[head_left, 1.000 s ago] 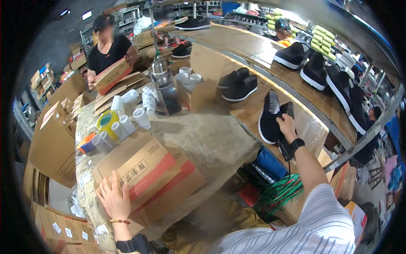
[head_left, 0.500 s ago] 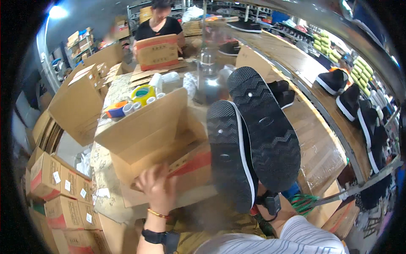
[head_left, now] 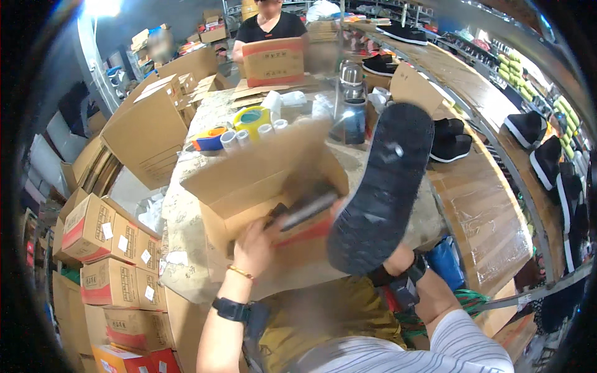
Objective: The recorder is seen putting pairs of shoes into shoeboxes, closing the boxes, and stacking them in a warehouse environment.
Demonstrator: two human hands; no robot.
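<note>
An open cardboard box stands on the table before me, its flap raised. Inside its opening lies a black shoe, blurred by motion, and the fingers of my left hand close on its near end. To the right of the box a second black shoe is held up with its patterned sole facing me. My right hand grips this one from behind; the sole hides most of its fingers.
Tape rolls and a bottle stand behind the box. Stacked cartons fill the left side. Black shoes sit along the right-hand shelf. Across the table a person handles another carton.
The two shoes, held together before, are now apart: one has moved left into the box, where my left hand has closed on it. The other stays raised in my right hand.
</note>
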